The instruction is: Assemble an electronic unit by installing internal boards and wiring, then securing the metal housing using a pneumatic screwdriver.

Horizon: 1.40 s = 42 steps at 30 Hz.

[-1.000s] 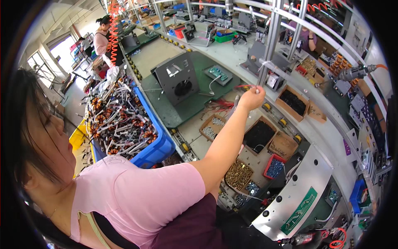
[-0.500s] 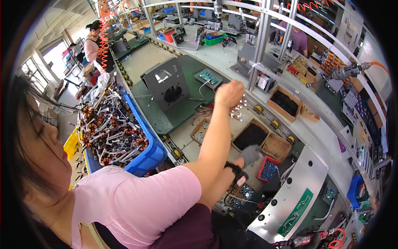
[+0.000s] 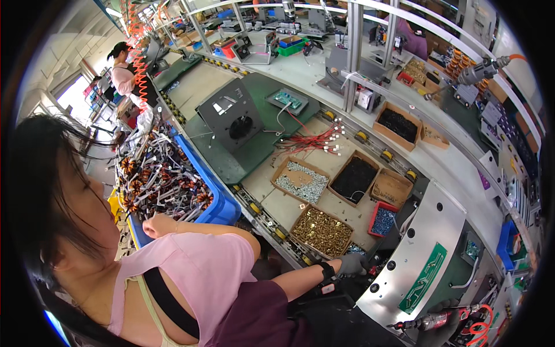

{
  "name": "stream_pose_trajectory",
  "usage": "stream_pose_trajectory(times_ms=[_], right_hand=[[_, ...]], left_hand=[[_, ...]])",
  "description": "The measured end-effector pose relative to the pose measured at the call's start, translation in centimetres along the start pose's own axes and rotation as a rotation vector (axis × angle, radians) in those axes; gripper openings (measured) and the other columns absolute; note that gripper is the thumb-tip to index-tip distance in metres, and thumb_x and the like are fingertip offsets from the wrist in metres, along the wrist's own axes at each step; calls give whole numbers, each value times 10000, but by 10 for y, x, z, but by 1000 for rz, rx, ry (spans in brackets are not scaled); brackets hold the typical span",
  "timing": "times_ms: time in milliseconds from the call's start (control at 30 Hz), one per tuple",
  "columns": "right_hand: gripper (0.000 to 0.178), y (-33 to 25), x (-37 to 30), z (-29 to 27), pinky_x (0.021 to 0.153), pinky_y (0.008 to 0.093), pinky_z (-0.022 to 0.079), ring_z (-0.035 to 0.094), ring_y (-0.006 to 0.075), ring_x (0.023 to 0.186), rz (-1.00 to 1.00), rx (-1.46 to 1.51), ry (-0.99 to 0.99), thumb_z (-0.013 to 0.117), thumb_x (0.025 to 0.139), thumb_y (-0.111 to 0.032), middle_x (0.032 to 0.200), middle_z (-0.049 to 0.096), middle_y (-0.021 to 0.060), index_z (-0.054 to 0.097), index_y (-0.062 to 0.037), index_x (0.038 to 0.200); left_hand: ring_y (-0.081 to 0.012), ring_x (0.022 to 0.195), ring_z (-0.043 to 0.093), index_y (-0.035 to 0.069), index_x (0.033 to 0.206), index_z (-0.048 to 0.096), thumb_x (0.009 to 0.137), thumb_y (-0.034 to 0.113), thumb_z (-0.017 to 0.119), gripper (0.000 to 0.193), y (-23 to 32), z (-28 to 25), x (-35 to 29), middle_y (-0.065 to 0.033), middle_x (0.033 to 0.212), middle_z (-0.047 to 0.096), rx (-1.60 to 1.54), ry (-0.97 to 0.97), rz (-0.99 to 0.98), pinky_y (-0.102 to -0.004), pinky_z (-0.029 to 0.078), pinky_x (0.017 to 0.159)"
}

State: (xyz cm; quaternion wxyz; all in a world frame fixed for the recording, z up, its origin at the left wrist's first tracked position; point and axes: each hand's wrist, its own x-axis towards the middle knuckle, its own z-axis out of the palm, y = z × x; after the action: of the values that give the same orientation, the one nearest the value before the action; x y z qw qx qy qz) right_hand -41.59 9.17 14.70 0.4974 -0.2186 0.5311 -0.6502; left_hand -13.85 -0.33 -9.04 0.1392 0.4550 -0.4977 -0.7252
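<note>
My left hand [image 3: 351, 264], in a grey glove with a dark watch at the wrist, reaches down among small-parts boxes beside the metal panel. Its fingertips are hidden, so whether they hold anything is unclear. At the lower right my right hand [image 3: 450, 319], in a dark glove, is closed around a red and black power screwdriver [image 3: 432, 321] with an orange coiled hose. Its bit points left, near the panel's lower edge. The silver metal panel [image 3: 445, 211] lies tilted before me, with black round spots along one side and a green circuit board [image 3: 424, 279] on it.
At my left a co-worker in a pink top holds a bare fist [image 3: 157, 225] by a blue bin [image 3: 222, 208] of wired coils. Boxes hold brass screws [image 3: 321, 232], silver screws [image 3: 300, 179] and black parts [image 3: 354, 180]. A black housing [image 3: 231, 113] stands on the green board.
My left hand has drawn nearer, from above the boxes to beside the panel. The co-worker's bare hand has pulled back from the red wires to the blue bin. The view has shifted slightly.
</note>
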Motion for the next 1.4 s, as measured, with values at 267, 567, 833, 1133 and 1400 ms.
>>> stream_pose_trajectory(times_ms=[267, 567, 833, 1133, 1400], right_hand=[[293, 4, -1, 6, 681, 395, 545, 612, 243, 830, -75, -198, -5, 467, 908, -208, 972, 631, 129, 593, 1, 1069], [242, 11, 6, 1, 741, 365, 471, 580, 216, 858, 165, 555, -94, 571, 869, -172, 914, 602, 81, 579, -50, 1077], [379, -43, 37, 21, 781, 323, 437, 481, 190, 884, 34, 356, -359, 601, 867, -164, 1010, 471, 73, 415, -28, 1168], [401, -9, 84, 99, 746, 383, 508, 588, 251, 883, -322, -206, -517, 654, 775, -138, 953, 574, 135, 443, -67, 1109], [322, 18, 88, 105, 712, 363, 549, 621, 206, 816, -318, -209, -587, 604, 781, -29, 943, 624, 163, 486, -39, 1080]], left_hand=[[-143, 468, 533, 19, 986, 650, 816, 154, 648, 217, -2, 14, -4, -60, 609, 580, -75, 65, -94, -276, 420, 421], [-138, 585, 572, 42, 1017, 648, 820, 166, 629, 233, 4, 6, -4, -58, 696, 613, 36, 73, -92, -285, 458, 505], [-117, 739, 571, 20, 1085, 603, 908, 227, 541, 279, 29, -11, -13, -32, 842, 622, -429, 43, 14, -248, 462, 637], [-55, 642, 469, 21, 957, 597, 900, 406, 575, 389, 98, 5, -41, 26, 722, 514, -279, 70, 126, -199, 395, 580], [-32, 580, 424, 25, 901, 606, 845, 402, 660, 385, 103, 12, -42, 39, 698, 506, -202, 90, 218, -198, 368, 512]])
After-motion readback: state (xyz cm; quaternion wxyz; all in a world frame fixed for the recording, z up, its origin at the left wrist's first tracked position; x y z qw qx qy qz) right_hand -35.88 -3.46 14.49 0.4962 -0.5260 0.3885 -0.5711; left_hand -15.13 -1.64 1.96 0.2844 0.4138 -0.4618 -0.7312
